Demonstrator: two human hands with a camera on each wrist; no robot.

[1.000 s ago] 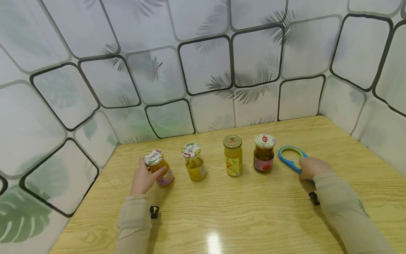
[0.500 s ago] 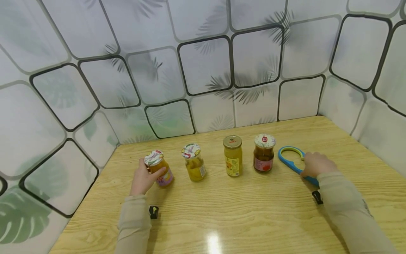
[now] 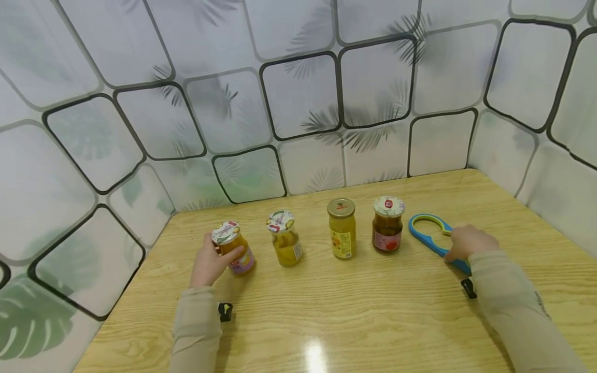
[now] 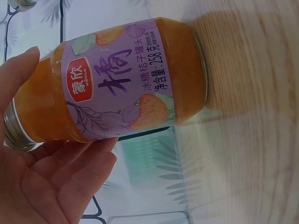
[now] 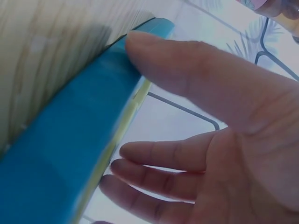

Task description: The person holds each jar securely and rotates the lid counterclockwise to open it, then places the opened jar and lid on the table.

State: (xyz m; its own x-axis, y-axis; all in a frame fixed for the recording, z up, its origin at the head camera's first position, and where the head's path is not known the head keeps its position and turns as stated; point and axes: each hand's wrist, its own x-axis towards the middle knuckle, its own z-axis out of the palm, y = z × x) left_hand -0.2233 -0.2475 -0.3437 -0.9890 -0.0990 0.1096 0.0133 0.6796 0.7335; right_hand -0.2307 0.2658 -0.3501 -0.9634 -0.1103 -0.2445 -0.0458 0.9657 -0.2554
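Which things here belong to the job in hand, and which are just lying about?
Likely in the job:
orange jar, held by left hand
blue tool, touched by right hand

Likely just standing by:
patterned-lid yellow jar
gold-lidded jar
dark jar

There were four jars (image 3: 342, 235), three patterned lids (image 3: 389, 205), one gold lid (image 3: 341, 207), one blue looped tool (image 3: 427, 242), one left hand (image 3: 208, 264), one right hand (image 3: 472, 243), two beige sleeves (image 3: 198, 321), two small black wrist pieces (image 3: 225, 312) and one wooden table (image 3: 373, 316)

Head view forward and down over the table (image 3: 298, 305), wrist views close and tilted, left sharing purple-labelled jar (image 4: 117, 79) with head
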